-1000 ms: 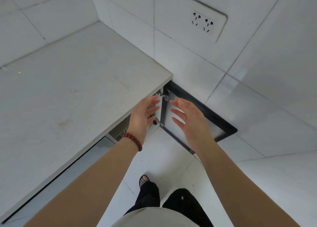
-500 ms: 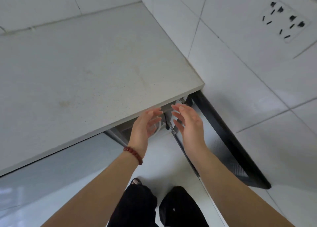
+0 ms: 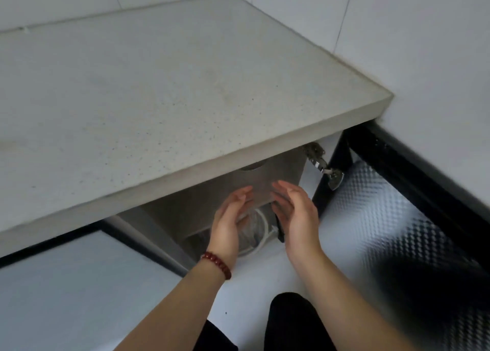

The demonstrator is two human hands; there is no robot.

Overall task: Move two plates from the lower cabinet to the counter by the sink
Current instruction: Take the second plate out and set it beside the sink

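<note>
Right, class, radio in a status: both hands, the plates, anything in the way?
Left hand and right hand open, empty, at the cabinet mouth. White round plates partly visible inside, untouched. Grey stone countertop overhangs the opening.

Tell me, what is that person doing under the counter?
A person is reaching both hands into the open cabinet under the counter. The left hand and the right hand are open, palms facing each other, and hold nothing yet. Between them, inside the cabinet, sits something round and white with a rim, likely a plate, though it is mostly hidden. The cabinet door is swung wide open on the right. Nothing has been set on the counter so far.
</note>
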